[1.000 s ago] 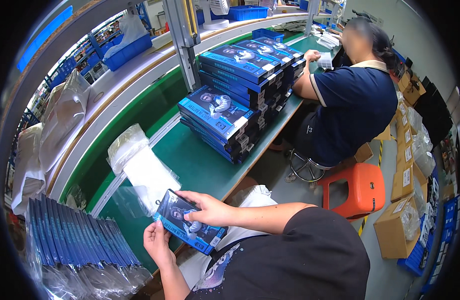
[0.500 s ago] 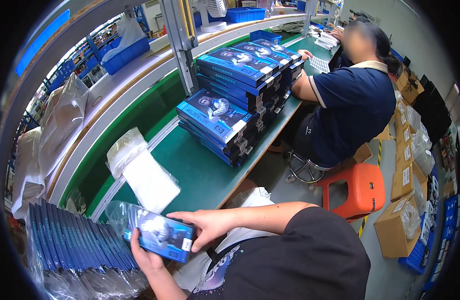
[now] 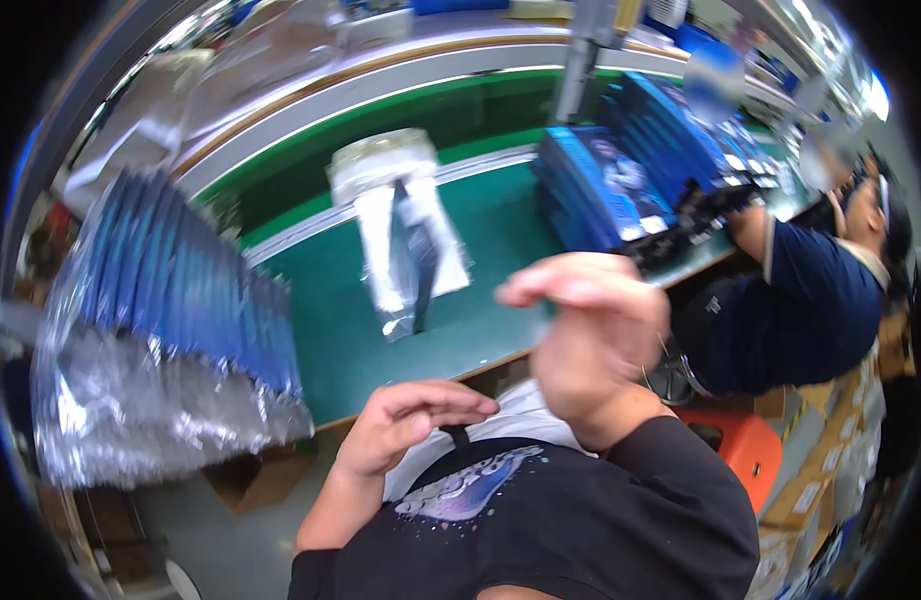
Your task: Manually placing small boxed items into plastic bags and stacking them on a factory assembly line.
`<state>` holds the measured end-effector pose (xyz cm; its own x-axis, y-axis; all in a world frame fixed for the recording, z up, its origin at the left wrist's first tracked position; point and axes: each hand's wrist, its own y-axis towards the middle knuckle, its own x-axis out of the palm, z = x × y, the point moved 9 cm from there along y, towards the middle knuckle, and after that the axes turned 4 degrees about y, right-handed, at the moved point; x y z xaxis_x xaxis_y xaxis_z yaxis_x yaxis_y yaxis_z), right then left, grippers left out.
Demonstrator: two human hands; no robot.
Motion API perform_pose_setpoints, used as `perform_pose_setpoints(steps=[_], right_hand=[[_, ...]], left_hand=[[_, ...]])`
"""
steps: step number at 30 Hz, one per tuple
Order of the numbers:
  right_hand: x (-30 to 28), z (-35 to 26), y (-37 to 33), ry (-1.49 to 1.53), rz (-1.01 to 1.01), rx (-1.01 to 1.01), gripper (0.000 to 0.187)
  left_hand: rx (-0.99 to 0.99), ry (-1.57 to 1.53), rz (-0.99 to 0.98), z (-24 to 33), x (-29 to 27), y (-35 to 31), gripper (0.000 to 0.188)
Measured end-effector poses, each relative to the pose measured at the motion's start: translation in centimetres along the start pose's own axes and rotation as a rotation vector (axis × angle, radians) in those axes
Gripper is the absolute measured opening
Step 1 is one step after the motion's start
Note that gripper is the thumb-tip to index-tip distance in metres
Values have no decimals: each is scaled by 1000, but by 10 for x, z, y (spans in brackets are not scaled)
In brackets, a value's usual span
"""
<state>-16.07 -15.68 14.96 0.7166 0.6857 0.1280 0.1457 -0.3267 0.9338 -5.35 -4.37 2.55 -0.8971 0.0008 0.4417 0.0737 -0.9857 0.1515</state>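
Both of my hands hang in front of my body near the table's front edge, with nothing visible in them. My left hand point(image 3: 411, 425) has its fingers stretched out toward the right. Smeared by motion, my right hand point(image 3: 601, 340) is raised higher, fingers extended and pointing left. Beyond them, a stack of clear plastic bags point(image 3: 446, 245) lies on the green tabletop point(image 3: 501, 230). To the left stands a tightly packed row of blue boxes in clear bags point(image 3: 181, 290), their loose plastic ends facing me.
Unbagged blue boxes point(image 3: 591, 185) are stacked at the table's right. Past them sits a person in a dark shirt point(image 3: 796, 310). An orange stool point(image 3: 756, 455) and cardboard cartons point(image 3: 821, 470) stand on the right. A metal post point(image 3: 578, 85) rises behind the table.
The bagged blue box has left my hands. My hands have drawn apart, the right one rising. The view has swung left, bringing more of the bagged row into sight.
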Motion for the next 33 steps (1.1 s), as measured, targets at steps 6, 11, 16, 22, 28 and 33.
perform_pose_setpoints(steps=[6,11,16,22,28,33], right_hand=[[24,56,-5,-322,-103,163,22],[24,186,-34,-1034,-330,487,77],[-5,251,-76,-1230,-539,846,76],[-36,271,-67,-1318,-425,833,70],[-68,297,-81,-855,-158,697,28],[9,145,20,-39,211,497,14]], left_hand=[[-43,79,440,-8,-58,-13,31],[-98,55,512,-29,-77,-19,26],[-42,-26,543,-50,-99,-28,27],[-9,-86,536,-52,-101,-33,27],[-11,-86,507,-52,-99,-28,27],[-2,-108,522,-54,-107,-36,25]])
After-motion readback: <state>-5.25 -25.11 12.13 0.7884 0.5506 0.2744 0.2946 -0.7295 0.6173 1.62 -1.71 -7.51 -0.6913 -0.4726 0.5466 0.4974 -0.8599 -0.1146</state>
